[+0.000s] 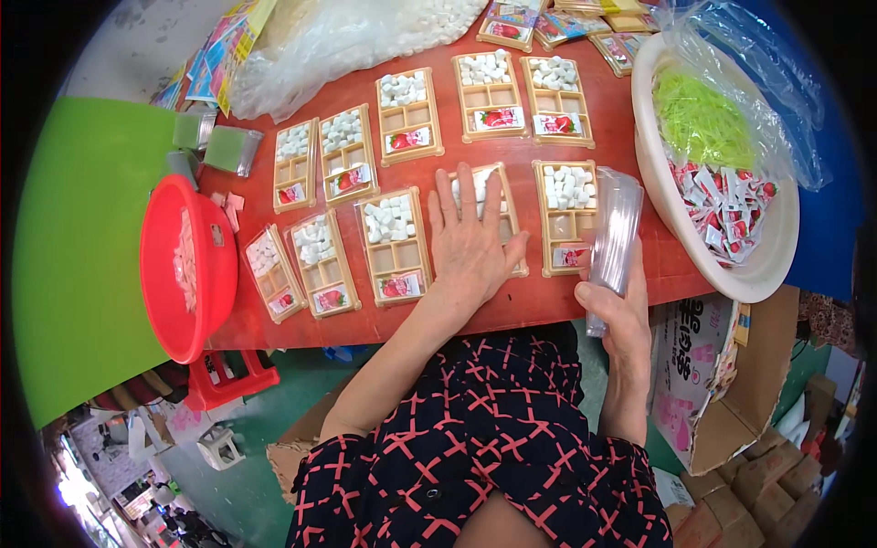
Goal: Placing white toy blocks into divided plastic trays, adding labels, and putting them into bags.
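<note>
From my remote seat I see my left hand (pixel 468 242) lying palm down, fingers (pixel 445 196) spread flat, on a tan waffle-shaped tray (pixel 508 219) near the front edge of the red bench (pixel 621 110); the tray's grid of square cells shows only at its right side and top, with a few white cubes peeking past my fingertips. My right hand (pixel 619 306) grips a stack of clear plastic lids (pixel 615 239), glossy and ribbed, standing nearly upright just beside the next tray (pixel 567 217), fingers curled tight around the stack's lower end. That tray holds chalky white cubes in its upper cells and a small strawberry-printed sachet below. More such trays lie in two rows across the bench. To the left sits a round red plastic basin (pixel 187 269); to the right, a cream bowl (pixel 763 265) holds shredded green strips and many small sachets.
</note>
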A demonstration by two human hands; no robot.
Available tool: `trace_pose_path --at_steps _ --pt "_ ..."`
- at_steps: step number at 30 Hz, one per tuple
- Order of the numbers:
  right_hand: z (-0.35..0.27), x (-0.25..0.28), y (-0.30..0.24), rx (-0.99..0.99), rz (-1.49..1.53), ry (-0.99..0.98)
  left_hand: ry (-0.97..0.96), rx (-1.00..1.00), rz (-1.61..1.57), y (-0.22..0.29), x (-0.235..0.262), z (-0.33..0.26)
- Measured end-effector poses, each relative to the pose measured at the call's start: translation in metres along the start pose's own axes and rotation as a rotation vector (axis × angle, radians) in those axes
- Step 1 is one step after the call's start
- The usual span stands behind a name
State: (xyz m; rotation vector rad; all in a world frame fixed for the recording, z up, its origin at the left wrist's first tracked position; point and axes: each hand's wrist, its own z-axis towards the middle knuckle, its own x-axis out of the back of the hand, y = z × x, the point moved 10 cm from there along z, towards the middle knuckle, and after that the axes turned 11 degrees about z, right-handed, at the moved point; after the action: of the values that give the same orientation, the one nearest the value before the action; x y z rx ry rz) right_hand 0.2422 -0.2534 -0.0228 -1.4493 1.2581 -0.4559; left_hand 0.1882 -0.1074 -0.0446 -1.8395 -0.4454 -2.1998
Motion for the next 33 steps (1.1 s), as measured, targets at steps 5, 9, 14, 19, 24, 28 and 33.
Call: trace_pose_path --at_steps 5,9,14,19,24,28,33 --pt "0.006 -0.004 0.011 -0.049 0.023 -0.079 -0.042 0.022 0.134 -0.006 0.004 -0.005" --pt "0.004 -0.017 0.025 -0.156 0.071 -0.175 0.007 0.034 0.084 0.000 0.024 -0.009" --pt "-0.001 -0.034 0.022 -0.080 -0.040 -0.238 -0.307 0.023 -1.184 0.023 0.035 -0.014" --pt "-0.006 -0.043 0.028 -0.227 0.028 -0.316 -0.351 0.181 -1.717 0.026 0.020 -0.023" --pt "-0.012 -0.047 0.033 -0.340 0.065 -0.334 -0.396 0.204 -1.741 0.025 0.022 -0.027" --pt "-0.006 -0.048 0.030 -0.267 0.076 -0.359 -0.387 0.233 -1.749 0.023 0.027 -0.027" --pt "-0.007 -0.054 0.030 -0.289 0.054 -0.366 -0.375 0.262 -1.765 0.017 0.021 -0.026"
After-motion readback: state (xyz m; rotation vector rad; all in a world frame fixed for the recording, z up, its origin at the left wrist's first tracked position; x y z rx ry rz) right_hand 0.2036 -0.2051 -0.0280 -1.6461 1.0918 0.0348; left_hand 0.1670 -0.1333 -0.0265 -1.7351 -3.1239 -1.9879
